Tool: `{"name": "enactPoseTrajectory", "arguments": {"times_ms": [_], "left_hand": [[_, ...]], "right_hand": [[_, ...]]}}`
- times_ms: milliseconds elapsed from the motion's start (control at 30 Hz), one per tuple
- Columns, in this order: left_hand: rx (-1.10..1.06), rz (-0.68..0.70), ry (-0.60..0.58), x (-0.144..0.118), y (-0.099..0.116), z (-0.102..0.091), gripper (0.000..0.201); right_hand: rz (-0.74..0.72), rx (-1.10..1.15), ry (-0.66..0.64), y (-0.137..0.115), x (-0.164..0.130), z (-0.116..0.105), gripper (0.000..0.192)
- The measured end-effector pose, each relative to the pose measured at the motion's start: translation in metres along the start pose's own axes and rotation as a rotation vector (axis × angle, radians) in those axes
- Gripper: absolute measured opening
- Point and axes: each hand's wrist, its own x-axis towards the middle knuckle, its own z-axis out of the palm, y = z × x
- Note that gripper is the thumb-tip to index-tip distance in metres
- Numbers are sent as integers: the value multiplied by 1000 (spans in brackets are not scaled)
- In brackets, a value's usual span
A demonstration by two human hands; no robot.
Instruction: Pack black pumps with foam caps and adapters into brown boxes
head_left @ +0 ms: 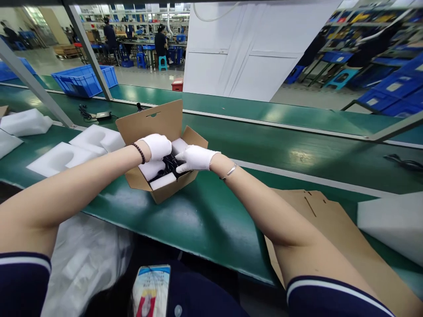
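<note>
An open cardboard box (155,123) sits on the green conveyor belt (205,211) in front of me. White foam inserts (161,180) line its inside, with a black item (169,165) between them. My left hand (157,146), in a white glove, reaches into the box over the foam and the black item. My right hand (195,158), also gloved, rests at the box's right side with fingers touching the black item. Whether either hand grips anything is hidden.
White foam pieces (79,149) lie left of the box, more foam (393,224) at the right on flat cardboard sheets (317,211). A black cable and adapter (99,115) lie behind. Blue crates (84,80) and other workers stand in the background.
</note>
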Motion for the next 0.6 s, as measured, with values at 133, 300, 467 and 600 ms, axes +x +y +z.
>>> {"name": "enactPoseTrajectory", "arguments": {"times_ms": [133, 300, 467, 600], "left_hand": [[-28, -50, 57, 3, -15, 17, 25], [-184, -113, 213, -19, -18, 41, 29], [-307, -439, 299, -20, -2, 43, 30], [-373, -373, 297, -7, -11, 43, 33]], "right_hand": [[99, -23, 24, -5, 13, -2, 39], [88, 39, 246, -6, 9, 3, 67], [49, 65, 123, 6, 9, 0, 58], [8, 220, 138, 16, 7, 2, 36]]}}
